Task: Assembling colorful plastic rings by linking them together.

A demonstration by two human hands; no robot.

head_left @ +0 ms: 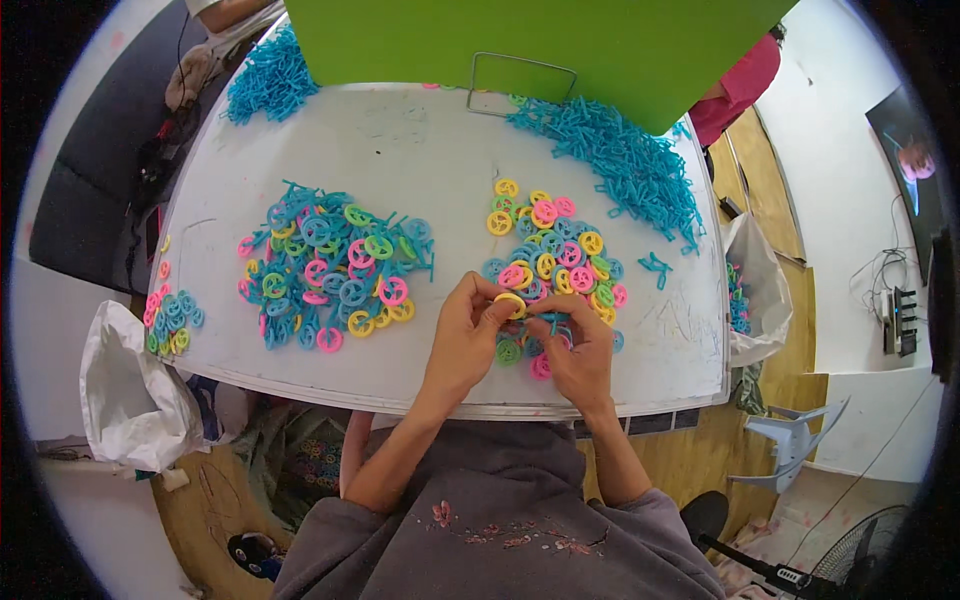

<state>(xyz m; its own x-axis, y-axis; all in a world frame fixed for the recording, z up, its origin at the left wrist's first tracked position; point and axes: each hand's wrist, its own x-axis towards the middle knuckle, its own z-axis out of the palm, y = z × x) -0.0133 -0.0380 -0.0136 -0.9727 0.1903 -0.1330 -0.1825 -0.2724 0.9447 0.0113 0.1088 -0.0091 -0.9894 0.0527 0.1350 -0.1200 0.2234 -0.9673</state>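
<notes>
My left hand (pixel 468 330) pinches a yellow plastic wheel (pixel 511 305) between thumb and fingers, near the table's front edge. Just right of it, my right hand (pixel 580 358) is closed on a small blue plastic stick (pixel 548 318), whose end points at the yellow wheel. Fingers partly hide where the two meet, so I cannot tell whether they are joined. Beyond and partly under both hands spreads a pile of loose wheels (pixel 572 255) in pink, yellow, green and blue. To the left lies a heap of wheels with blue sticks among them (pixel 330 265).
A large heap of blue sticks (pixel 625 160) lies at the back right, another (pixel 270 78) at the back left. A green board (pixel 540 45) and wire frame (pixel 522 57) stand at the back. White sacks (pixel 130 385) hang at both sides. Other people sit across the white table (pixel 400 140).
</notes>
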